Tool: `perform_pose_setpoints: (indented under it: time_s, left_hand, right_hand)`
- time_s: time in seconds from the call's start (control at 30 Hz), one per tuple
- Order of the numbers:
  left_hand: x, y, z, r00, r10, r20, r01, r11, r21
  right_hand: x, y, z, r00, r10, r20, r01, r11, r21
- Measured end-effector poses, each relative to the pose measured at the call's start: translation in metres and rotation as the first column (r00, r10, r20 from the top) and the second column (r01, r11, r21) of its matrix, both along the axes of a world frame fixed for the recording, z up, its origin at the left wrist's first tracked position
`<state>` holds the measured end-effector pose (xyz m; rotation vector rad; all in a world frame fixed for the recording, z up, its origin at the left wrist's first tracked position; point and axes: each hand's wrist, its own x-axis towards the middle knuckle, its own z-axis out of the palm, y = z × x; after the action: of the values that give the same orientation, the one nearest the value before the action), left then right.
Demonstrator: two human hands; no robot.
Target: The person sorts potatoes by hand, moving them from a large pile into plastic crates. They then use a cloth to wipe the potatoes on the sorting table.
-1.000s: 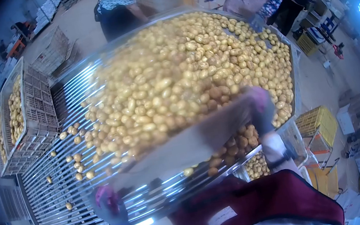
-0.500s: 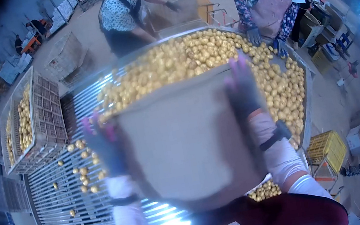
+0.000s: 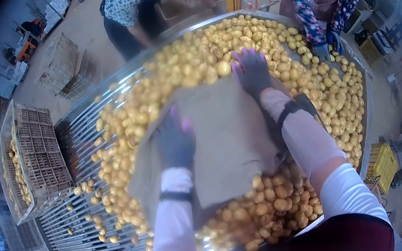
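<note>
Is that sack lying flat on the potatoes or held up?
Lying flat: the sack is draped over the potatoes, with the left hand and right hand on it.

packing shed — potatoes (image 3: pixel 212 64) heaped | roller table (image 3: pixel 78 238) | crates (image 3: pixel 37 154)

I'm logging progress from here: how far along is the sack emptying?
Mostly done: potatoes cover the roller table. In hand: the left hand and right hand press on the burlap sack, lying slack over the pile. Left: potatoes near its mouth, and the sack itself, remain on the table.
</note>
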<state>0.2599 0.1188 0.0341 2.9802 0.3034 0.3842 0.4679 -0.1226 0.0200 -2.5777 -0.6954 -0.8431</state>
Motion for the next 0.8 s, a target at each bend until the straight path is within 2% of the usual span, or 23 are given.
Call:
perform_pose_setpoints:
  time_s: [0.03,0.07,0.1,0.17,0.2,0.23,0.27,0.3,0.33,0.4,0.5,0.53,0.57,0.63,0.7,0.73,0.77,0.8]
  left_hand:
    - [-0.004,-0.004,-0.003,1.0,0.017,-0.009,-0.016,1.0,0.026]
    - [-0.004,-0.007,-0.006,1.0,0.028,-0.014,-0.027,0.998,0.052]
    - [-0.006,-0.011,-0.008,0.999,0.041,-0.024,-0.039,0.996,0.075]
    - [-0.051,-0.018,-0.011,0.986,-0.151,0.071,0.149,0.988,0.025]
    - [-0.078,-0.016,-0.018,0.956,-0.264,0.129,0.263,0.965,0.025]
    - [-0.107,-0.024,0.004,0.955,-0.296,-0.031,0.288,0.945,-0.152]
    - [-0.134,-0.023,0.0,0.94,-0.321,-0.117,0.304,0.942,-0.14]
    - [-0.135,-0.029,0.013,0.864,-0.303,-0.402,0.291,0.952,-0.092]
    - [-0.13,-0.043,0.036,0.717,-0.25,-0.651,0.297,0.954,-0.039]
    - [-0.118,-0.045,0.031,0.606,-0.166,-0.778,0.324,0.945,0.051]
    - [-0.076,-0.011,-0.052,0.85,-0.155,-0.504,0.284,0.94,0.19]
    - [-0.067,-0.008,-0.043,0.892,-0.158,-0.423,0.251,0.952,0.174]
    - [-0.058,-0.005,-0.034,0.928,-0.161,-0.337,0.223,0.963,0.153]
    - [-0.051,-0.012,-0.007,0.962,-0.164,-0.216,0.17,0.985,0.012]
    - [-0.055,-0.014,-0.02,0.988,-0.128,-0.089,0.119,0.987,-0.106]
    - [-0.073,-0.01,-0.051,0.982,-0.17,0.078,0.17,0.985,0.001]
    - [-0.099,-0.014,-0.041,0.984,-0.176,-0.023,0.171,0.975,-0.144]
    - [-0.134,-0.006,-0.052,0.942,-0.335,0.023,0.331,0.937,0.111]
  right_hand:
    - [-0.001,0.003,0.0,0.999,-0.035,-0.001,0.035,0.999,0.009]
    - [-0.011,0.006,-0.004,0.997,-0.067,0.024,0.069,0.994,-0.08]
    - [-0.028,0.004,-0.005,0.999,-0.043,0.007,0.043,0.995,-0.093]
    - [-0.09,-0.004,-0.017,0.998,0.014,-0.06,-0.021,0.993,-0.12]
    - [-0.134,-0.009,-0.024,0.982,0.032,-0.184,-0.054,0.991,-0.119]
    - [-0.173,-0.013,-0.025,0.955,0.053,-0.292,-0.09,0.989,-0.114]
    - [-0.211,-0.016,-0.02,0.927,0.163,-0.337,-0.179,0.984,-0.017]
    - [-0.231,-0.014,-0.011,0.89,0.268,-0.37,-0.252,0.963,0.092]
    - [-0.224,-0.007,0.005,0.834,0.353,-0.424,-0.338,0.934,0.112]
    - [-0.211,0.005,0.03,0.688,0.494,-0.531,-0.491,0.856,0.161]
    - [-0.165,0.04,0.007,0.844,0.459,-0.278,-0.478,0.878,-0.003]
    - [-0.15,0.053,0.006,0.885,0.413,-0.217,-0.431,0.902,-0.041]
    - [-0.138,0.063,0.004,0.901,0.391,-0.189,-0.398,0.917,-0.003]
    - [-0.135,0.076,-0.005,0.93,0.323,-0.176,-0.321,0.946,0.043]
    - [-0.141,0.086,-0.013,0.95,0.243,-0.196,-0.238,0.97,0.048]
    - [-0.159,0.082,-0.012,0.951,0.221,-0.214,-0.226,0.974,0.004]
    - [-0.182,0.077,-0.016,0.959,0.176,-0.221,-0.214,0.964,-0.158]
    - [-0.207,0.07,-0.021,0.966,0.128,-0.223,-0.196,0.928,-0.316]
